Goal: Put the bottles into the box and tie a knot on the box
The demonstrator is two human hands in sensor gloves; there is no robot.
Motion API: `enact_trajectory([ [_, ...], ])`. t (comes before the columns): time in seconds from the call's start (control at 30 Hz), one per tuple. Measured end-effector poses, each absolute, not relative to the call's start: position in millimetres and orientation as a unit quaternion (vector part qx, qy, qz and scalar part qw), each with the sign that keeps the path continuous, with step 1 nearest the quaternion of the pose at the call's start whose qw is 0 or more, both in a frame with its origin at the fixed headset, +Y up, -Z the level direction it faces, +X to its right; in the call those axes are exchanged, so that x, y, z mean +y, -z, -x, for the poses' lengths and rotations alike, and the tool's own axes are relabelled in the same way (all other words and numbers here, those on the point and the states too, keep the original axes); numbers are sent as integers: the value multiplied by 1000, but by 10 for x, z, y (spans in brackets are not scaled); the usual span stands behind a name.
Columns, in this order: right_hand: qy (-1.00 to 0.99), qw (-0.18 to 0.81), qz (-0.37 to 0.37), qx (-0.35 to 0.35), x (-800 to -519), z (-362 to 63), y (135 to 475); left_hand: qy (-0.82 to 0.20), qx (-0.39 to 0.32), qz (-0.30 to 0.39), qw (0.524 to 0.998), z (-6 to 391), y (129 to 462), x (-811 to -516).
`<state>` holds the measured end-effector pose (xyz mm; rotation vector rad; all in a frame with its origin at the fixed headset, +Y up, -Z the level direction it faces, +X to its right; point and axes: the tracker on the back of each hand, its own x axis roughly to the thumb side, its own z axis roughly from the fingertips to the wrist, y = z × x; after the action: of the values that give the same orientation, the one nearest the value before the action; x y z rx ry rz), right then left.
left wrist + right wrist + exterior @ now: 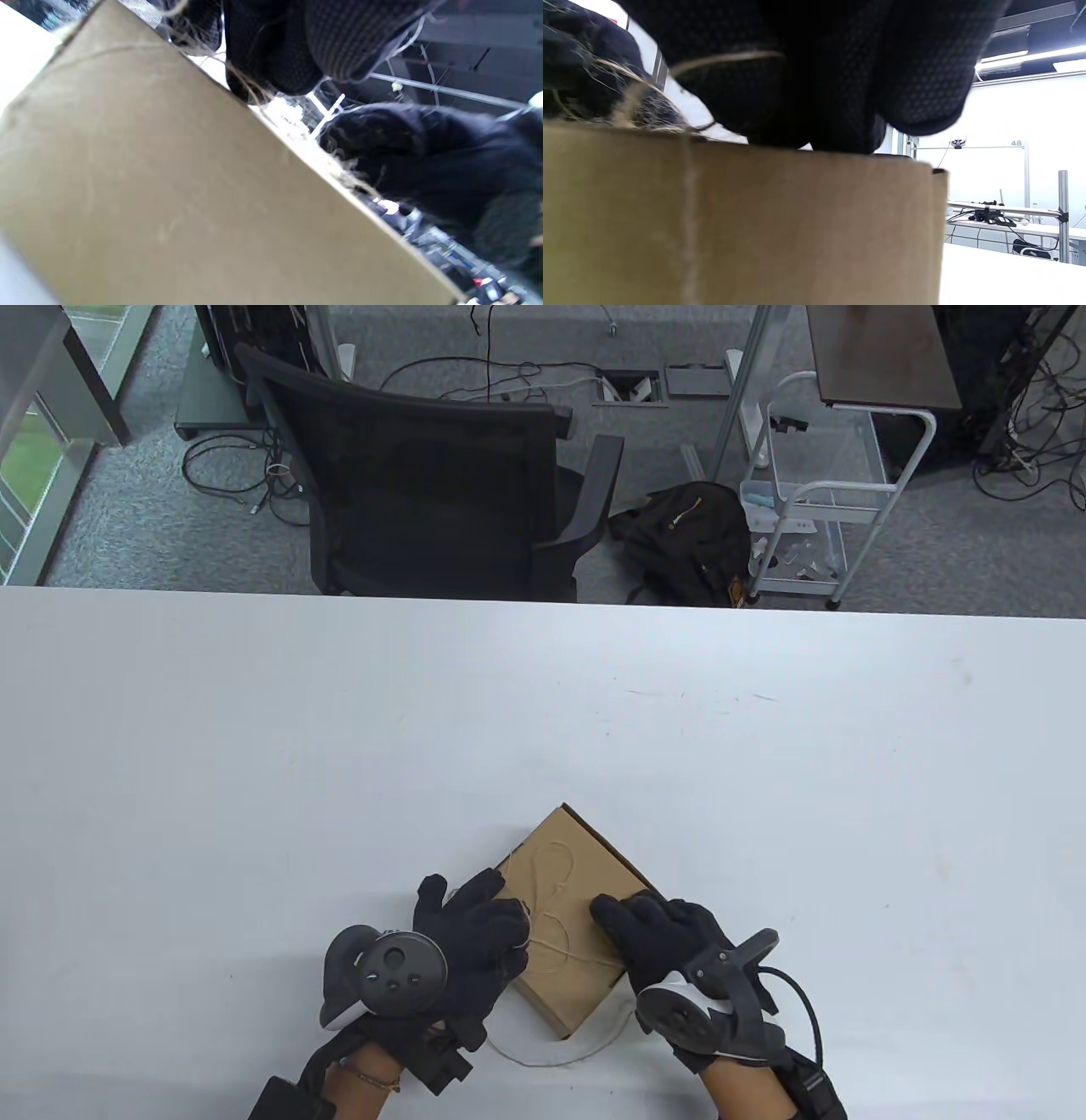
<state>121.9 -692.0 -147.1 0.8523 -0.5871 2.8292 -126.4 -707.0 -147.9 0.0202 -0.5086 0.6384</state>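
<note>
The closed cardboard box (570, 920) lies turned at an angle near the desk's (254, 780) front edge, middle, with thin twine (556, 937) looped over its lid and trailing onto the desk in front. The left hand (471, 937) lies on the box's left edge; the left wrist view shows its fingertips (292, 51) at the frayed twine, but a pinch cannot be confirmed. The right hand (657, 933) rests on the lid's right side, fingers curled; only the right wrist view shows twine running down the box wall (689, 220).
</note>
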Motion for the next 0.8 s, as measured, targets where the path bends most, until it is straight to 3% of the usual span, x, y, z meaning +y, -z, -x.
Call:
enact_trajectory([
  [0.07, -933, 80, -294, -190, -6900, -1201, 1485, -281, -262, 4, 923, 1225, 1489, -7090],
  [0.2, -939, 124, -288, -137, -6847, -1201, 1630, -328, -273, 17, 904, 1264, 1556, -7194],
  [0.33, -951, 59, -285, -104, -6813, -1119, 1856, -399, -285, 54, 870, 1374, 1689, -7293],
  [0.47, -950, 39, -292, -103, -6829, -1019, 2019, -388, -301, 54, 869, 1433, 1753, -7308],
  [0.5, -956, 38, -281, -70, -6851, -996, 2090, -402, -298, 55, 864, 1438, 1761, -7326],
  [0.63, -960, 138, -242, 4, -6940, -1044, 2193, -413, -292, 57, 861, 1448, 1783, -7346],
  [0.7, -962, 153, -225, -5, -6948, -1054, 2170, -409, -295, 56, 862, 1438, 1779, -7329],
  [0.8, -971, 94, -219, -19, -6926, -1054, 2122, -409, -300, 48, 860, 1443, 1750, -7256],
])
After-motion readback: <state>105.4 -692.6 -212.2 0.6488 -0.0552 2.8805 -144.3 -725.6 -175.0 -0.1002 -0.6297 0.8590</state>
